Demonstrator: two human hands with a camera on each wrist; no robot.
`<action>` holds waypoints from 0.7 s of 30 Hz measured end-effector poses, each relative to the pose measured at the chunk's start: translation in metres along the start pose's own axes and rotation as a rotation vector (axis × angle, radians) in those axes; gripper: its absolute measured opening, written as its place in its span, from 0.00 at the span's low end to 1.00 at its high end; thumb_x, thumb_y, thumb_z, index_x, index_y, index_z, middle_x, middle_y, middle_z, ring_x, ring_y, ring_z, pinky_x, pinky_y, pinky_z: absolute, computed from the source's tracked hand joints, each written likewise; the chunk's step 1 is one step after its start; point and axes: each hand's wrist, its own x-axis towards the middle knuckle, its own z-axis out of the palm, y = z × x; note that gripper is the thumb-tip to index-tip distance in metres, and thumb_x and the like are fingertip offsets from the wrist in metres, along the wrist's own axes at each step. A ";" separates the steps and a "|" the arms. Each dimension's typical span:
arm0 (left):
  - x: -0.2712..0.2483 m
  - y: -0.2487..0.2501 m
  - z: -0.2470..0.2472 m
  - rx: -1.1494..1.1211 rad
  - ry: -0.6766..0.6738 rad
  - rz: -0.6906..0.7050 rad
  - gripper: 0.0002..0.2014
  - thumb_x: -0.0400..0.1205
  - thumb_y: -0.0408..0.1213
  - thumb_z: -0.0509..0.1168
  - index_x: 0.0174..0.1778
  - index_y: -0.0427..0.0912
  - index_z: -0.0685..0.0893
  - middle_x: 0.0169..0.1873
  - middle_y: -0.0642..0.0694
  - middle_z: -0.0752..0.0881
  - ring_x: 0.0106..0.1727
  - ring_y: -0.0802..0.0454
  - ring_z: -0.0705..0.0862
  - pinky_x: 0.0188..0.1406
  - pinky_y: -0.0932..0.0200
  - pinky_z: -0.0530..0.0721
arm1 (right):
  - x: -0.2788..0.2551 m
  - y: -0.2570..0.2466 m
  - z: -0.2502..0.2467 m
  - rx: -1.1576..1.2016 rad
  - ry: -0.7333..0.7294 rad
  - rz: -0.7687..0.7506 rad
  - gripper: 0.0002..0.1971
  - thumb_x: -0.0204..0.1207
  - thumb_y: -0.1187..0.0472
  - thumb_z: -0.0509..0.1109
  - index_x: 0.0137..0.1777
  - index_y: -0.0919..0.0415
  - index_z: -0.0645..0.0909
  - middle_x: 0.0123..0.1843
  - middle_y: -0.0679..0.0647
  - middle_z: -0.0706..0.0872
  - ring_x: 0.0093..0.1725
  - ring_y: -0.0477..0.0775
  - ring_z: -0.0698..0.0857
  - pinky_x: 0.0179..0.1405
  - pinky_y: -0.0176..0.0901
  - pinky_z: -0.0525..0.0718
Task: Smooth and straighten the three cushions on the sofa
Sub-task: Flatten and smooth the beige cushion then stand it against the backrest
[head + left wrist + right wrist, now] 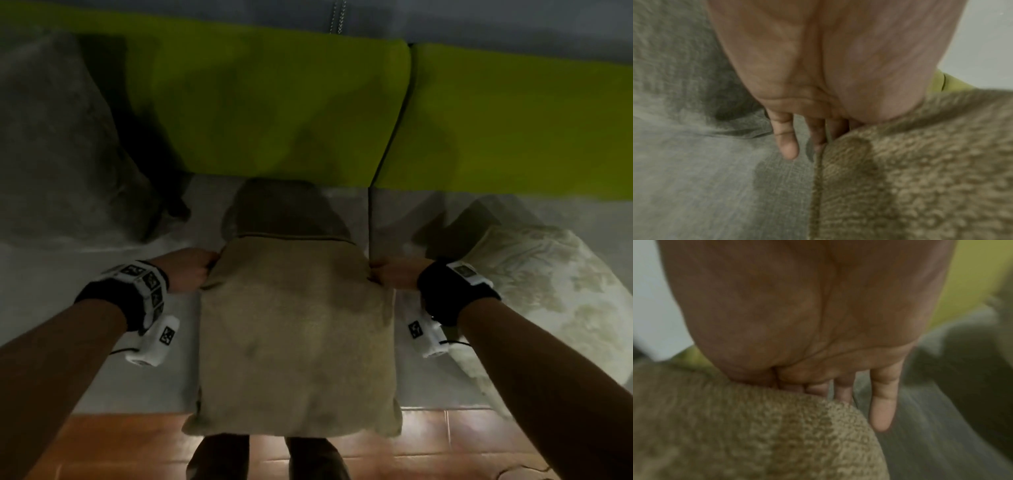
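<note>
A tan fuzzy cushion (298, 335) (920, 170) (735, 434) hangs upright in front of the grey sofa seat (154, 383), its lower edge over the floor. My left hand (202, 270) (818, 73) grips its upper left edge, with fingers behind the fabric and the little finger free. My right hand (383, 274) (797, 321) grips the upper right edge the same way. A grey cushion (58, 144) leans at the sofa's left. A cream patterned cushion (548, 301) lies tilted on the seat at the right.
Two lime-green back cushions (274, 102) run along the sofa's back, with a seam between them. A brown tiled floor (120, 445) lies below the seat's front edge. My legs (219, 455) stand close to the sofa.
</note>
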 end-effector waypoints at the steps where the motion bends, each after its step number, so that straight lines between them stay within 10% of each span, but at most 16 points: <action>1: -0.001 0.002 0.001 0.029 -0.002 -0.014 0.19 0.89 0.46 0.56 0.75 0.48 0.78 0.70 0.48 0.79 0.71 0.46 0.78 0.69 0.59 0.69 | 0.002 -0.003 0.001 -0.049 -0.003 0.008 0.21 0.87 0.46 0.58 0.72 0.55 0.81 0.74 0.54 0.81 0.76 0.59 0.77 0.83 0.54 0.68; 3: -0.001 0.001 0.004 0.072 0.028 -0.049 0.19 0.89 0.46 0.56 0.72 0.45 0.81 0.68 0.45 0.82 0.66 0.45 0.81 0.67 0.57 0.73 | 0.004 -0.008 0.000 -0.228 0.038 0.006 0.15 0.88 0.51 0.57 0.45 0.54 0.81 0.47 0.50 0.83 0.51 0.55 0.83 0.65 0.50 0.77; 5: 0.003 -0.002 0.009 0.101 0.083 -0.072 0.17 0.88 0.47 0.56 0.63 0.42 0.84 0.62 0.41 0.86 0.60 0.43 0.84 0.62 0.55 0.77 | -0.004 -0.018 -0.006 -0.400 0.117 -0.004 0.15 0.89 0.56 0.57 0.42 0.59 0.78 0.38 0.51 0.77 0.42 0.56 0.80 0.53 0.48 0.77; 9: -0.004 -0.003 0.019 0.012 0.330 -0.070 0.13 0.88 0.44 0.57 0.44 0.41 0.79 0.41 0.41 0.83 0.45 0.40 0.83 0.42 0.55 0.72 | -0.008 -0.003 -0.014 -0.297 0.342 -0.072 0.08 0.88 0.58 0.59 0.54 0.59 0.79 0.51 0.59 0.84 0.54 0.63 0.85 0.48 0.48 0.80; 14: -0.009 -0.032 0.031 -0.665 0.548 -0.166 0.09 0.82 0.51 0.63 0.48 0.50 0.77 0.49 0.32 0.86 0.44 0.35 0.88 0.50 0.35 0.87 | -0.009 0.037 0.007 0.388 0.710 -0.005 0.14 0.90 0.51 0.60 0.64 0.62 0.77 0.63 0.67 0.85 0.63 0.71 0.83 0.60 0.58 0.82; 18: 0.002 -0.060 0.036 -0.910 0.648 -0.200 0.08 0.81 0.52 0.62 0.51 0.56 0.78 0.56 0.34 0.86 0.48 0.34 0.88 0.52 0.31 0.88 | -0.011 0.032 0.017 1.002 0.552 -0.020 0.16 0.88 0.47 0.64 0.62 0.59 0.83 0.60 0.60 0.87 0.56 0.61 0.86 0.45 0.49 0.84; 21: -0.007 -0.040 0.023 -0.980 0.658 -0.146 0.02 0.78 0.47 0.67 0.43 0.60 0.81 0.54 0.36 0.86 0.52 0.34 0.87 0.55 0.30 0.86 | -0.016 0.029 0.003 0.873 0.410 -0.014 0.12 0.88 0.51 0.65 0.54 0.58 0.85 0.50 0.55 0.87 0.50 0.56 0.85 0.39 0.44 0.81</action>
